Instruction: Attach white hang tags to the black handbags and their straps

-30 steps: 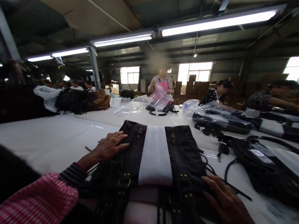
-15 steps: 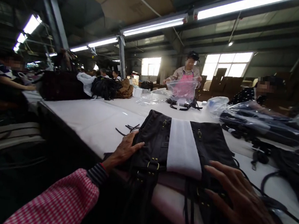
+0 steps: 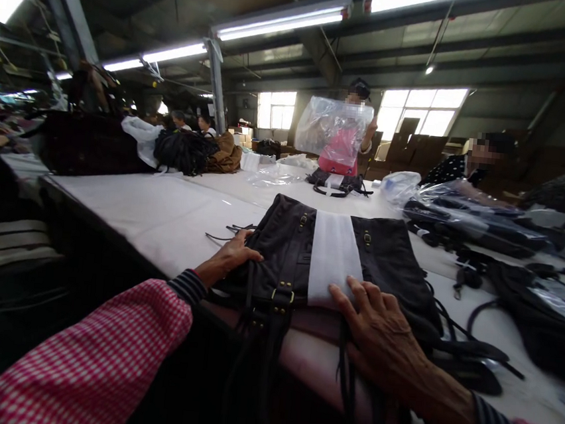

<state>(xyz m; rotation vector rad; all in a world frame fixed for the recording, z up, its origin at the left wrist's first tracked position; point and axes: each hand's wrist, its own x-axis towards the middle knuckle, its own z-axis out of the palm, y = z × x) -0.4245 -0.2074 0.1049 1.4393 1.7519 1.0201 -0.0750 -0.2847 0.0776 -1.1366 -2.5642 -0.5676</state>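
A dark leather bag lies flat on the white table in front of me, with a white foam strip across its middle and long straps hanging over the near edge. My left hand rests on the bag's left edge, fingers curled over it. My right hand lies flat, fingers stretched, on the lower part of the bag and the end of the white strip. Both sleeves are red-and-white check with striped cuffs.
Across the table a person holds up a clear plastic bag above another dark bag. Bagged dark bags and loose straps crowd the right side. Heaped bags sit at the far left. Other people sit right and left.
My view has turned left. My right hand slid left and up onto the white strip's end. My left hand stayed at the bag's left edge. The person opposite raised the plastic bag.
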